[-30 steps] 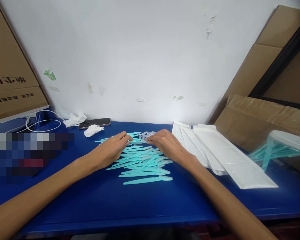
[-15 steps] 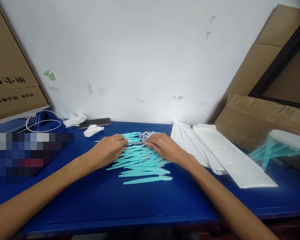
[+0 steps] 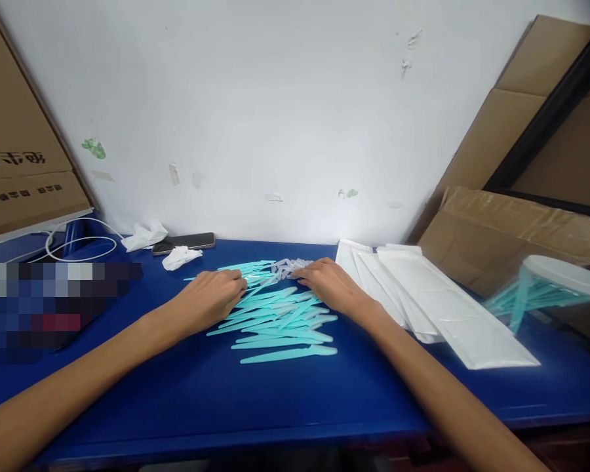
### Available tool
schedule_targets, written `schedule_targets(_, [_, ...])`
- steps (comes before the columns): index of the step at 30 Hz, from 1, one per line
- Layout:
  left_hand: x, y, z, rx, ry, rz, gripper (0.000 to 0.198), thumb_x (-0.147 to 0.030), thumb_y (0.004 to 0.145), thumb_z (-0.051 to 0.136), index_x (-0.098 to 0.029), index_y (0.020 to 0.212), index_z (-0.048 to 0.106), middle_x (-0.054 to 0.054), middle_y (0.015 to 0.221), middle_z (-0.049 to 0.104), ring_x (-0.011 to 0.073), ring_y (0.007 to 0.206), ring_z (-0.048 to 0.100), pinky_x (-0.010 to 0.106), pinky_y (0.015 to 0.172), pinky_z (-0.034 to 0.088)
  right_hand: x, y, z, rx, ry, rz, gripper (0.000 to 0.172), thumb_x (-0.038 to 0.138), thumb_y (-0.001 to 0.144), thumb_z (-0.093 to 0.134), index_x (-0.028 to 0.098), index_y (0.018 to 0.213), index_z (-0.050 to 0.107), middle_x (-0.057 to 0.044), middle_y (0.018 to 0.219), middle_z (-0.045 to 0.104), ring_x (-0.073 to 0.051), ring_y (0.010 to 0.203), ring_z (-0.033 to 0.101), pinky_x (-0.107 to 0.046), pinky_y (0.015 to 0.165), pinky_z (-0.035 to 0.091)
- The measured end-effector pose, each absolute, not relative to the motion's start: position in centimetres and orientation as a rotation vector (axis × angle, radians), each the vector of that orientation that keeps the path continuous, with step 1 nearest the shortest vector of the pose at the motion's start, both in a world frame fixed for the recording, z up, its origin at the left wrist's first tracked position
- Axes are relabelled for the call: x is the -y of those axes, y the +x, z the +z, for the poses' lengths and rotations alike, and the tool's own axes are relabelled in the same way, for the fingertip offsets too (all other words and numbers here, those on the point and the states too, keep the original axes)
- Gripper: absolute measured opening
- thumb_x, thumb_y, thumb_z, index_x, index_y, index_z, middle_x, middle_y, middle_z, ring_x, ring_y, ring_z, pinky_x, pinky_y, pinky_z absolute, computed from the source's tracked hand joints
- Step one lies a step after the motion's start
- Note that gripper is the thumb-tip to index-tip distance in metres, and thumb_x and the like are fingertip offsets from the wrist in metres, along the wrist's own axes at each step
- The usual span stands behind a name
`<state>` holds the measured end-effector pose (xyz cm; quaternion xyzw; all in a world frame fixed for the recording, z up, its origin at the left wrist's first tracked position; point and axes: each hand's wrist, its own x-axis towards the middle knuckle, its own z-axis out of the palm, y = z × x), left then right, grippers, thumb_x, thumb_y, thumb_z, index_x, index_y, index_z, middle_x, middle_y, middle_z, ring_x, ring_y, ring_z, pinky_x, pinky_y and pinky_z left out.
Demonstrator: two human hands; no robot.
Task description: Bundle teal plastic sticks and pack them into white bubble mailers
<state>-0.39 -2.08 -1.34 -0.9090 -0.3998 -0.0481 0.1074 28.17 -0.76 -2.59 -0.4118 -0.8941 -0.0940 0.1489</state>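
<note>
Turquoise sticks: loose, overlapping spread in the middle of the desk, lying mostly left to right, between the two hands.
Lilac pieces: small heap at the far right of the spread.
Left hand: over the spread's left side, fingers curled among the sticks; cannot tell whether they grip one.
Right hand: fingers bent at the heap's right edge; whether they grasp a piece, cannot tell.
White pouches: overlapping, right of the right hand.
Phone: far left, crumpled tissue just nearer.
</note>
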Motion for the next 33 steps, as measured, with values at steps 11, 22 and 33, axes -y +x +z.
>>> schedule_targets(11, [2.1,-0.4,-1.3,1.175,-2.631,-0.194,0.024,-0.019,0.097,0.037,-0.02,0.104,0.06,0.009,0.088,0.066,0.0232,0.074,0.061,0.031,0.059,0.036,1.9,27.5,-1.5,2.647,-1.239,-0.542,0.049,-0.005,0.088,0.05,0.019,0.13,0.06,-0.007,0.095,0.073,-0.02,0.082,0.068,-0.032,0.081,0.047])
schedule_targets(22, [2.0,-0.3,-0.9,1.126,-2.602,-0.187,0.042,-0.008,0.093,0.033,-0.023,0.124,0.055,0.009,0.095,0.061,0.0208,0.074,0.057,0.029,0.054,0.032,2.0,27.9,-1.5,2.421,-1.097,-0.185,0.033,0.023,0.103,0.044,0.023,0.132,0.059,-0.007,0.108,0.073,-0.02,0.095,0.069,-0.029,0.077,0.054])
schedule_targets(33, [2.5,0.0,-1.0,1.301,-2.755,-0.607,0.038,-0.042,0.104,0.032,-0.025,0.126,0.057,0.007,0.115,0.068,0.0209,0.083,0.066,0.034,0.073,0.05,2.1,27.7,-1.2,2.309,-1.011,-0.081,0.029,0.029,0.099,0.054,0.026,0.126,0.065,-0.005,0.101,0.074,-0.018,0.093,0.067,-0.031,0.081,0.053])
